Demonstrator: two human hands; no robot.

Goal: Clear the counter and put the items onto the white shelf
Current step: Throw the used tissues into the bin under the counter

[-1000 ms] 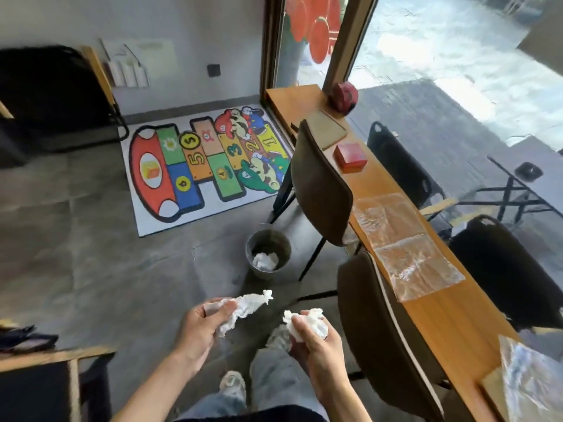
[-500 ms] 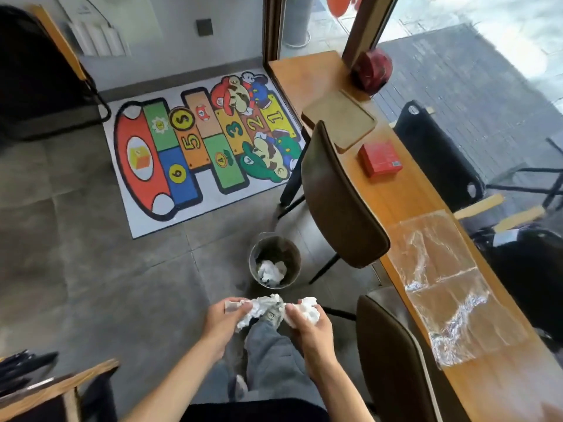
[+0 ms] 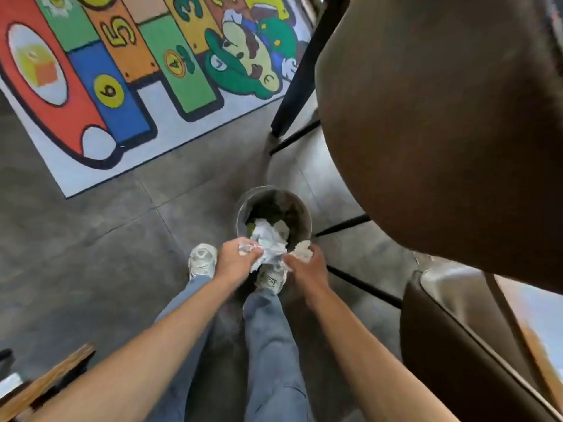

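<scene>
Left hand (image 3: 236, 258): fingers curled round one end of a wad of crumpled tissue (image 3: 269, 243), gripping it just above the near rim of the waste bin (image 3: 243, 208).
Right hand (image 3: 306, 264): fingers closed on a second crumpled tissue (image 3: 303, 249), which pokes out above the knuckles; its fingertips also meet the first wad.
Where the tissue is: both wads hang over the near edge of the bin's mouth, not yet inside; paper already lies at the bottom.
Bin: small, round, grey, on the tiled floor just ahead of the person's shoes (image 3: 202, 260), beside the legs of a brown chair (image 3: 441, 117).
Step in hand: I judge this to be dropping counter rubbish before shelving the rest.
Risk 1: the wads sit over the rim, not the centre, so letting go here could drop one on the floor or the shoes.
Risk 2: light tissue can cling to fingers or drift, and miss.
Risk 3: a foot close to the bin could nudge or tip it.
Nearby: a hopscotch mat (image 3: 122, 71) lies well apart.
</scene>
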